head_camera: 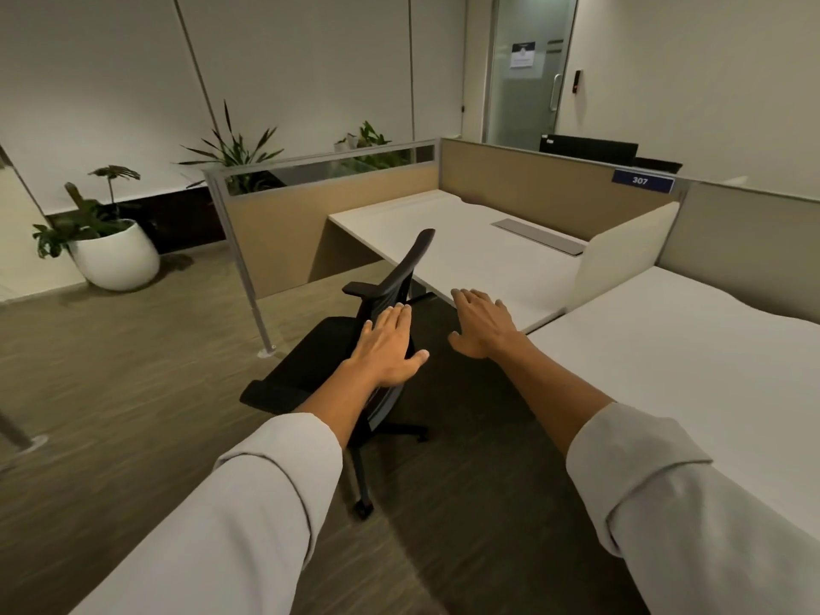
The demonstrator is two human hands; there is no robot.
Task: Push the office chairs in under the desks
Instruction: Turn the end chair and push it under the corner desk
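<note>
A black office chair stands on the floor in front of a white desk, its seat turned left and its backrest toward the desk, outside the desk's edge. My left hand reaches over the chair near its backrest, fingers straight and spread; I cannot tell whether it touches. My right hand hovers with straight fingers just before the desk's front edge, holding nothing. A second white desk lies at the right.
Beige partition panels enclose the desks, with a metal post left of the chair. A white pot with a plant stands at the far left. A glass door is at the back. A grey strip lies on the desk.
</note>
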